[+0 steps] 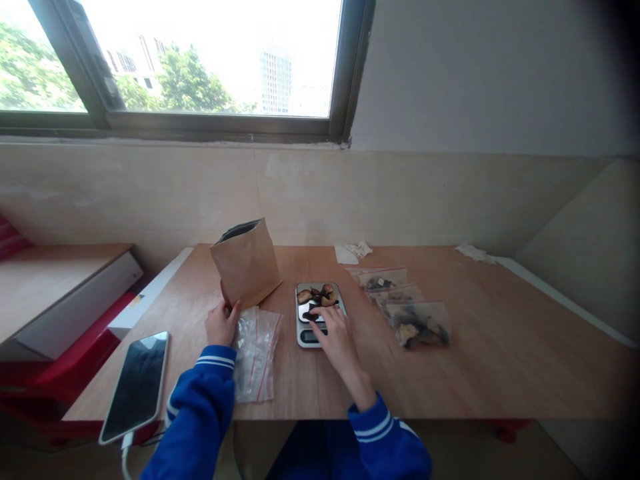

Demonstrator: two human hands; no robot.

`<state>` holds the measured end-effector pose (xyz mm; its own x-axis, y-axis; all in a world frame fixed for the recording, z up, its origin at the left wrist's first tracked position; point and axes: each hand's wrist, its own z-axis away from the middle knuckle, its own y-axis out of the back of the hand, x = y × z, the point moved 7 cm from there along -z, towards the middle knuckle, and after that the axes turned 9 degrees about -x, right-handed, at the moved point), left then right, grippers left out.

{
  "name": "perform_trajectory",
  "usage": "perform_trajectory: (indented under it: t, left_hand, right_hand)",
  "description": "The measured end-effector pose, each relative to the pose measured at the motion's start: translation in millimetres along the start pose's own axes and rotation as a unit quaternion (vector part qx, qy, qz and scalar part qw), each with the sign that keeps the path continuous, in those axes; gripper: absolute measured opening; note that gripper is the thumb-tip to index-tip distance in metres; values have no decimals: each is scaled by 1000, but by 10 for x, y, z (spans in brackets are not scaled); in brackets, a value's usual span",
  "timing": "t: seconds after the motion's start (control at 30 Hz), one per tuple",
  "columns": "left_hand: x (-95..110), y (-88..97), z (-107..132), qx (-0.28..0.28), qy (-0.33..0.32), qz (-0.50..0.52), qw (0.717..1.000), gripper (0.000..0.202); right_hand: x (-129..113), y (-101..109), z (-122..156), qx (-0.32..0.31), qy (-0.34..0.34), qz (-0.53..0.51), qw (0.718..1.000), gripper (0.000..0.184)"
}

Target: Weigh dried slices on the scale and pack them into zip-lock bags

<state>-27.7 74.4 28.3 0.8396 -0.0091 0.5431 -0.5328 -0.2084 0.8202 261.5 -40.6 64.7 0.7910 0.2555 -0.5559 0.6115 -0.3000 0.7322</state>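
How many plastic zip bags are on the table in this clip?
4: an empty bag beside the left hand, and three filled bags overlapping in a row right of the scale. Others may be hidden underneath.

Dark-framed window, bright daylight; trees and a tower block outside. Beneath, beige panelled wall; pale plaster wall to the right. Far left, wooden ledge over red panel.

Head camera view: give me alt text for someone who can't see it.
A person's right hand reaches over a digital kitchen scale holding dark dried pieces on a wooden table. The left hand touches a brown paper bag, and filled plastic bags lie to the right.
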Motion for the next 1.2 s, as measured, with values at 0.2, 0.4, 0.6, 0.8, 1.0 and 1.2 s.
perform_trajectory:
  t: [0.2, 0.4, 0.6, 0.8, 1.0, 1.2]
  left_hand:
    - [-35, 95, 30, 107, -42, 102, 988, 49]
    - [72, 446, 344, 325, -124, 170, 922, 27]
    - [361, 628, 645, 396, -274, 102, 871, 9]
    - [602, 795, 786, 406, -274, 108, 865, 20]
    - [769, 1013, 810, 291, -195, 153, 924, 21]
    - [643, 415, 900, -104, -206, 74, 970, 26]
  right_hand:
    - [49, -98, -114, -19, -27, 93, 995, 18]
    - [72, -107, -80, -16, -25, 104, 994, 26]
    - [110, -58, 96, 22, -30, 83, 996, 36]
    - [329, 195, 195, 97, -74, 34, 992, 30]
    - [527, 253, 281, 122, -91, 2, 988, 27]
    - [529, 260, 384, 126, -82, -23, 988, 26]
